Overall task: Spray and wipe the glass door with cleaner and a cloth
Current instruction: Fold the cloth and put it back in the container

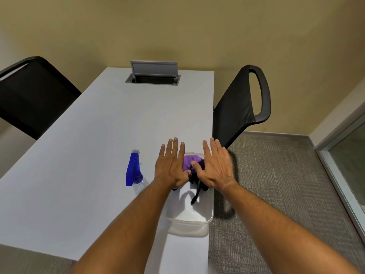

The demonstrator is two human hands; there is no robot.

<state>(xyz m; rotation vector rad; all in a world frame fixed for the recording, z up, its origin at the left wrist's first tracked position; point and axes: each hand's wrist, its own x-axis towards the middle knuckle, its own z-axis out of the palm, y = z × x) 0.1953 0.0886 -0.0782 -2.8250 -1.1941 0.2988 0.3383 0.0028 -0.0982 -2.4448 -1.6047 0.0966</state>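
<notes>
Table: white table [94,147], long, running from the near edge to the far wall; a grey cable hatch [153,76] with its lid raised sits at the far end.
Chairs: one black mesh chair [243,103] at the right edge of the table, tilted toward it; a second black chair [29,91] at the far left.
Floor: grey carpet on the right.
Glass door: a framed glass door [349,165] at the far right edge of the view, well apart from the table.
Tub: clear plastic tub [189,220] near the right edge of the table, partly hidden by both hands.
Cloth: purple cloth [189,159] bunched in the far half of the tub; a dark item [197,191] lies just beside it, too unclear to identify.
Cleaner: spray bottle [134,171] with blue trigger head and clear body, on the table just left of the tub, near the left wrist.
Left hand: left hand [171,165] flat, palm down, fingers spread and straight, over the tub's left side; thumb at the cloth, contact cannot be confirmed.
Right hand: right hand [214,167] likewise flat and spread, over the tub's right side; thumb reaching onto the cloth. Neither hand grasps anything.
</notes>
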